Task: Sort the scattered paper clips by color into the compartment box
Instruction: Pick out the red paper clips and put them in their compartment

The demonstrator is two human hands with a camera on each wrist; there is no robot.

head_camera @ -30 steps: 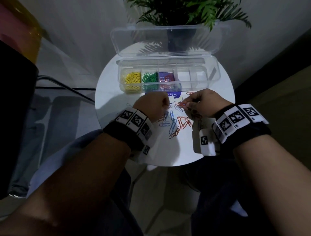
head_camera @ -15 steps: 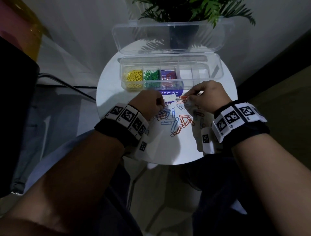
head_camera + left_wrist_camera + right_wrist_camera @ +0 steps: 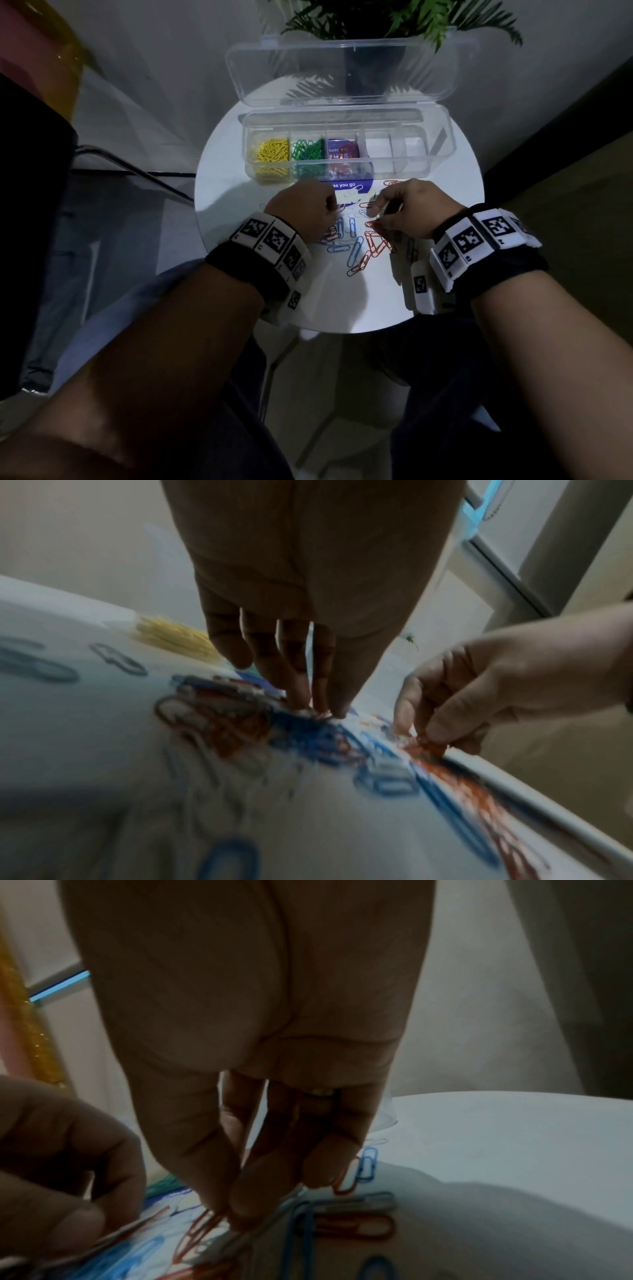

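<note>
A person's two hands work over a small round white table, where a loose scatter of red and blue wire paper clips lies directly beneath and between the fingertips.

The right hand has its thumb and forefinger drawn narrowly together, pinching a red wire paper clip just off the tabletop; the left-wrist view shows the clip caught between the two fingertips. From the right-wrist view the remaining fingers hang down close together, their tips just above more red, blue and grey clips on the table.

The left hand reaches down beside it, its fingers long, nearly straight and close together, the tips touching the blue clips at the edge of the pile. Motion blur hides whether a clip is pinched there.

Just beyond both sets of fingertips stands the clear plastic compartment box, its hinged lid propped open. Its leftmost compartment holds yellow clips, the next one green clips, and the third a few red clips over a blue printed card. A potted green fern stands behind the box.
</note>
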